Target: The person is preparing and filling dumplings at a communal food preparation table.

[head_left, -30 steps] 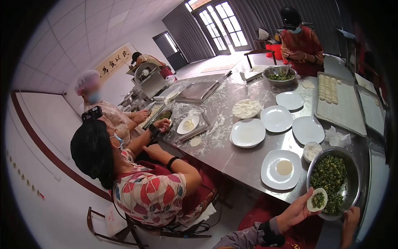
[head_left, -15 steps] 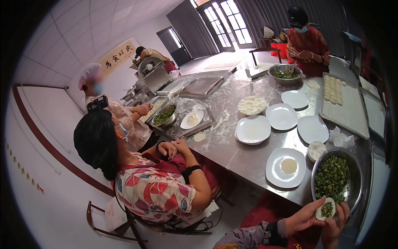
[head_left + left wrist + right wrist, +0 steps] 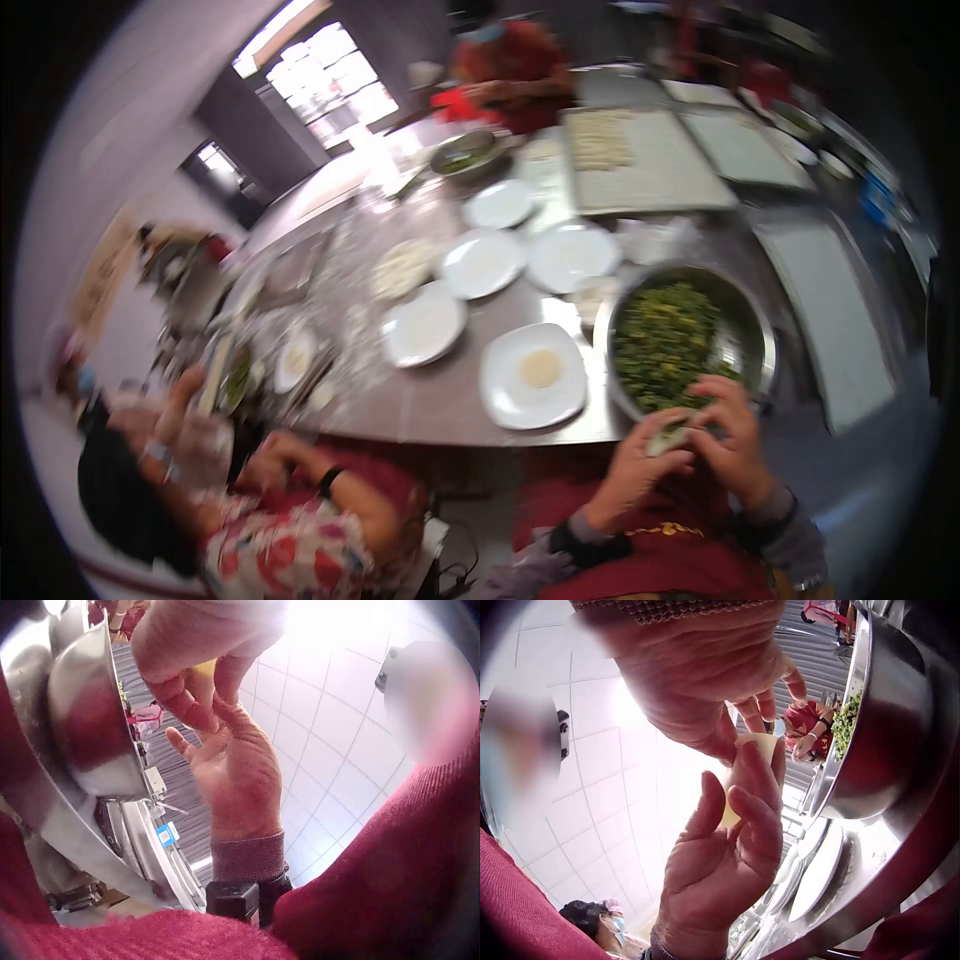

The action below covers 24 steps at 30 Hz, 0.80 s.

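Note:
Both hands meet over the near rim of a steel bowl (image 3: 768, 345) of chopped green filling (image 3: 660, 335). Between them is a dumpling (image 3: 668, 436), a pale round wrapper folded up around green filling. My left hand (image 3: 632, 474) holds it from the left, thumb and fingers curled about it. From the right, my right hand (image 3: 738, 445) pinches its edge with thumb and fingertips. The right wrist view shows the pale wrapper (image 3: 759, 742) between the fingers of both hands; fingers mostly hide it in the left wrist view.
Left of the bowl, a white square plate (image 3: 500, 385) carries one flat wrapper (image 3: 540, 368). More white plates (image 3: 420, 325) and a dish of flour (image 3: 403, 268) stand beyond. A tray (image 3: 650, 190) with rows of dumplings lies at the back. Another person (image 3: 280, 540) sits at left.
The head view has swung to the right. My right hand has come from the bowl's edge to the wrapper, which has gone from lying flat on the left hand to folded between both hands.

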Each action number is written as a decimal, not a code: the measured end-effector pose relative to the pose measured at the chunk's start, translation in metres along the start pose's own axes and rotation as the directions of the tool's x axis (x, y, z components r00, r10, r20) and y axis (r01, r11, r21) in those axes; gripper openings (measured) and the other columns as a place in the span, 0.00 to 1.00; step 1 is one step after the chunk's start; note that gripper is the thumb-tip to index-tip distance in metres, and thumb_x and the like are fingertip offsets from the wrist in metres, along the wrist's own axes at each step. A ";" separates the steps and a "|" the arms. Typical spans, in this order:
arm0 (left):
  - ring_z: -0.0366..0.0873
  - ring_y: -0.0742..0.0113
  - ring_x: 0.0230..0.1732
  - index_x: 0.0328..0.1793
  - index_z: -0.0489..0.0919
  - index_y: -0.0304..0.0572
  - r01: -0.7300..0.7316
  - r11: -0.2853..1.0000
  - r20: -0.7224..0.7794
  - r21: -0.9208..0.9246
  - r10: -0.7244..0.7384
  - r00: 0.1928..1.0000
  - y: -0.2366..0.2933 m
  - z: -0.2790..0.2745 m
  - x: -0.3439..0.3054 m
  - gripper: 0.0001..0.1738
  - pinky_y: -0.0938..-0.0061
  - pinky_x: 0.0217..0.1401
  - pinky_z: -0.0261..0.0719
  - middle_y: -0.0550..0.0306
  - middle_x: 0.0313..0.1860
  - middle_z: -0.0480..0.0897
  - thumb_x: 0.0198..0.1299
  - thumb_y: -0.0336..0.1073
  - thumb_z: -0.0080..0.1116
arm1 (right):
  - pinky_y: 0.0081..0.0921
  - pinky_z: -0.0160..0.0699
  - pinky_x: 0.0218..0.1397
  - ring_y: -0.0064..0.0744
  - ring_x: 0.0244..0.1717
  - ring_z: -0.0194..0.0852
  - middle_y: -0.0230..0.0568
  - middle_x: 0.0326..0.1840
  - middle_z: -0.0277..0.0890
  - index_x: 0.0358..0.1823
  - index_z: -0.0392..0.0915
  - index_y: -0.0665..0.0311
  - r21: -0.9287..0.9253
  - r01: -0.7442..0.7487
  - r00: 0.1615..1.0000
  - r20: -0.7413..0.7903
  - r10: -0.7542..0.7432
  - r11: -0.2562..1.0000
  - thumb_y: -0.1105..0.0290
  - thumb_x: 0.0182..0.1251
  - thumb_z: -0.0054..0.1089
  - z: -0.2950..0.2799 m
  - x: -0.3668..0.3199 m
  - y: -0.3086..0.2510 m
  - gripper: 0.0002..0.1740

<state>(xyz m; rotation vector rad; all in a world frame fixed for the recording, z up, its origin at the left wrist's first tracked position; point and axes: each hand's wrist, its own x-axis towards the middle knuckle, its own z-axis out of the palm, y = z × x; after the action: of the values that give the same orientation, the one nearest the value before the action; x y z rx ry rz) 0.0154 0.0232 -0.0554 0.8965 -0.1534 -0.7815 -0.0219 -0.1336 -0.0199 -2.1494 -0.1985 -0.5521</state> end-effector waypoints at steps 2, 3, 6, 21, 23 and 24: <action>0.79 0.67 0.44 0.62 0.68 0.37 -0.043 0.998 -0.085 0.034 0.046 0.995 0.000 0.002 -0.002 0.25 0.75 0.41 0.83 0.50 0.50 0.77 0.57 0.21 0.56 | 0.40 0.62 0.62 0.48 0.61 0.64 0.44 0.52 0.72 0.28 0.74 0.62 0.030 0.011 1.000 -0.022 -0.011 0.999 0.78 0.47 0.62 0.004 -0.001 0.001 0.07; 0.80 0.65 0.43 0.61 0.68 0.34 -0.072 0.997 -0.100 0.019 0.074 0.992 -0.004 -0.001 0.000 0.24 0.75 0.39 0.84 0.49 0.50 0.77 0.57 0.22 0.56 | 0.39 0.63 0.61 0.47 0.60 0.65 0.44 0.52 0.72 0.30 0.74 0.62 0.041 0.008 0.999 -0.031 -0.007 0.999 0.77 0.48 0.63 0.003 -0.003 0.001 0.08; 0.81 0.62 0.44 0.62 0.68 0.35 -0.134 0.990 -0.056 -0.036 0.132 0.990 -0.001 -0.003 0.000 0.24 0.76 0.37 0.83 0.44 0.53 0.76 0.57 0.20 0.55 | 0.34 0.68 0.56 0.45 0.53 0.70 0.43 0.50 0.72 0.32 0.76 0.63 0.192 -0.031 0.986 -0.157 0.062 0.981 0.77 0.51 0.63 0.000 -0.006 0.000 0.07; 0.80 0.60 0.36 0.62 0.65 0.36 -0.278 0.960 -0.097 -0.030 0.274 0.957 -0.002 0.015 0.002 0.29 0.72 0.29 0.81 0.37 0.58 0.73 0.53 0.22 0.60 | 0.28 0.73 0.39 0.36 0.37 0.74 0.39 0.35 0.78 0.36 0.80 0.65 0.327 -0.095 0.959 -0.223 0.174 0.940 0.73 0.50 0.69 0.010 -0.028 0.016 0.11; 0.80 0.60 0.38 0.62 0.65 0.36 -0.280 0.959 -0.079 -0.040 0.276 0.958 -0.003 0.015 0.002 0.28 0.72 0.32 0.81 0.38 0.58 0.73 0.54 0.20 0.57 | 0.28 0.73 0.38 0.36 0.36 0.74 0.39 0.35 0.79 0.35 0.79 0.65 0.301 -0.079 0.955 -0.252 0.159 0.950 0.73 0.49 0.70 0.008 -0.028 0.014 0.11; 0.80 0.59 0.39 0.62 0.65 0.36 -0.284 0.957 -0.071 -0.053 0.280 0.957 -0.005 0.014 0.003 0.27 0.72 0.34 0.82 0.38 0.59 0.73 0.55 0.18 0.56 | 0.28 0.73 0.38 0.36 0.36 0.74 0.39 0.34 0.79 0.35 0.79 0.65 0.293 -0.077 0.953 -0.258 0.156 0.953 0.73 0.49 0.70 0.007 -0.028 0.013 0.11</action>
<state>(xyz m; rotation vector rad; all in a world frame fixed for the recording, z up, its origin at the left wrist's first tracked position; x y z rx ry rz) 0.0084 0.0104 -0.0506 0.8173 -0.1956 -0.4889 -0.0398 -0.1342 -0.0460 -1.7733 0.0088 -0.7056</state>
